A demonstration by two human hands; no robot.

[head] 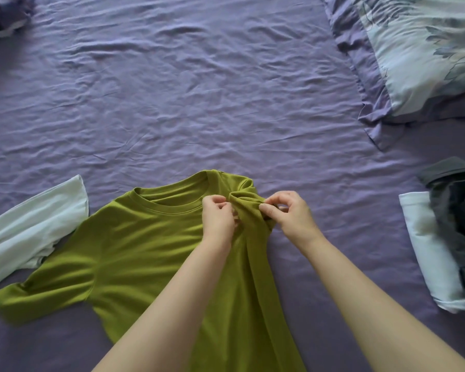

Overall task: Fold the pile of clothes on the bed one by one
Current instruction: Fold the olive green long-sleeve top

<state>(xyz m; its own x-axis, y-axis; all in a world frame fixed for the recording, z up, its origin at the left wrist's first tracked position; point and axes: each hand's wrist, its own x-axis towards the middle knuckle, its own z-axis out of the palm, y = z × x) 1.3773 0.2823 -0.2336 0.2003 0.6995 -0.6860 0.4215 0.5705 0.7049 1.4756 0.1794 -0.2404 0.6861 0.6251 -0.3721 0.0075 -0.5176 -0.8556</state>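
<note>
Two hands: both work at the right shoulder of a green T-shirt (pixel 134 245) spread front-up on a bed.
Left hand (pixel 217 218): fingers curled, pinching bunched green cloth just beside the collar.
Right hand (pixel 290 214): thumb and fingertips clamped on the gathered right sleeve (pixel 246 204), which is pulled in over the shirt's body.
T-shirt: lies near the bed's front edge, neckline pointing away from the camera, its other short sleeve stretched flat toward the lower left.
Surface: a purple bedsheet (pixel 199 89), heavily creased, covers everything in view.
Left side: a white garment (pixel 30 229) lies just beside the green sleeve, one edge touching it.
Right side: a folded white garment (pixel 427 251) lies well apart from the shirt, with dark grey clothes (pixel 457 210) heaped against and partly over it.
Far right corner: a pillow (pixel 419 49) in a pale floral case with a purple frill.
Far left corner: a bundle of dark and pale fabric (pixel 3 14), cut off by the frame.
</note>
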